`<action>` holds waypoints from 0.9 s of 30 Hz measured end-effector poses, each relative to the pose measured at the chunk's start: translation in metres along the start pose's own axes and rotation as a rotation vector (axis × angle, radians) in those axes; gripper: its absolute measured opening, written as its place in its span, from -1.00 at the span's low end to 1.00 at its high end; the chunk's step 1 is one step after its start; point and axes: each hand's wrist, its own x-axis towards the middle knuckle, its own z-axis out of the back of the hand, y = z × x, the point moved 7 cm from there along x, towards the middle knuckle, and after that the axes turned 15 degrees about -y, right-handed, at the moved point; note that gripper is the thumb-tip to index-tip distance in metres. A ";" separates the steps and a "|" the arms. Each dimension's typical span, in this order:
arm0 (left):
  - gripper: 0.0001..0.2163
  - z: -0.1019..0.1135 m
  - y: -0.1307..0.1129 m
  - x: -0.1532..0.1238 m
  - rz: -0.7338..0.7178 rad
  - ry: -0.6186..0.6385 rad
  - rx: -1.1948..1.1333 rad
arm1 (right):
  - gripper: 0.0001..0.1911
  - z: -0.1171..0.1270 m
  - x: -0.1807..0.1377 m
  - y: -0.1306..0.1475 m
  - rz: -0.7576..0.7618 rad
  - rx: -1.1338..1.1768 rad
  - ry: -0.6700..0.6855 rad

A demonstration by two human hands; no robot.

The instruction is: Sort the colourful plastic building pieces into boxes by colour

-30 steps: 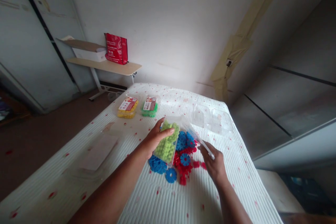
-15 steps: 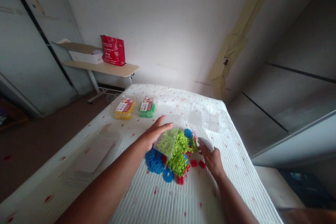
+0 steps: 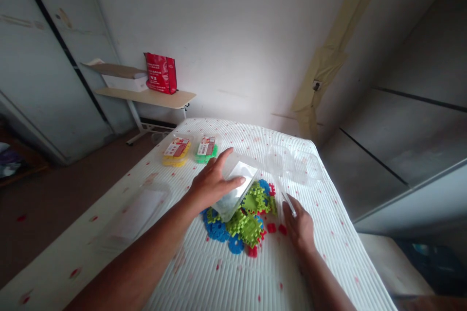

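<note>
Surface (image 3: 204,282): white, ribbed, flecked with red, beneath everything listed here.
Pile (image 3: 237,226): green pieces (image 3: 252,231) heaped on blue pieces (image 3: 219,230) and red ones, mid-surface.
Clear box (image 3: 243,171): tilted over the left part of the pile.
Left hand (image 3: 209,182): fingers clamped on the clear box, thumb across the near side.
Right hand (image 3: 299,226): fingers clamped on a thin clear lid (image 3: 289,205), just right of the pile.
Loose red pieces (image 3: 271,228): two, between pile and right hand.

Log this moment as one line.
left hand: holds clear tub, tilted | right hand: holds clear lid | by tub: lime pieces, blue discs, red pieces
</note>
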 end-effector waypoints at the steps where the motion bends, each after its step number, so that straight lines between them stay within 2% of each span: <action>1: -0.36 0.002 -0.001 0.000 -0.009 -0.008 -0.013 | -0.59 0.002 0.002 0.004 0.011 0.019 -0.019; 3: -0.37 0.004 0.003 0.000 0.037 0.011 -0.091 | -0.60 0.007 0.006 0.012 0.013 0.071 -0.052; 8: -0.38 0.002 0.036 -0.007 0.453 0.143 -0.475 | -0.62 0.008 0.020 0.045 -0.012 0.253 -0.042; 10: -0.36 0.005 0.044 -0.010 0.521 0.168 -0.601 | -0.61 0.005 0.025 0.056 -0.031 0.303 -0.011; 15: -0.36 0.022 0.058 -0.016 0.548 0.114 -0.755 | -0.60 -0.006 0.024 0.073 -0.100 0.463 0.030; 20: -0.53 0.024 0.076 -0.039 0.600 0.067 -0.787 | -0.55 -0.020 -0.005 0.104 -0.189 0.643 0.136; 23: -0.59 0.022 0.088 -0.053 0.610 0.018 -0.782 | -0.60 -0.021 -0.021 0.129 -0.111 0.600 0.154; 27: -0.60 0.031 0.098 -0.066 0.604 -0.082 -0.671 | -0.60 -0.016 -0.030 0.151 0.096 0.548 0.074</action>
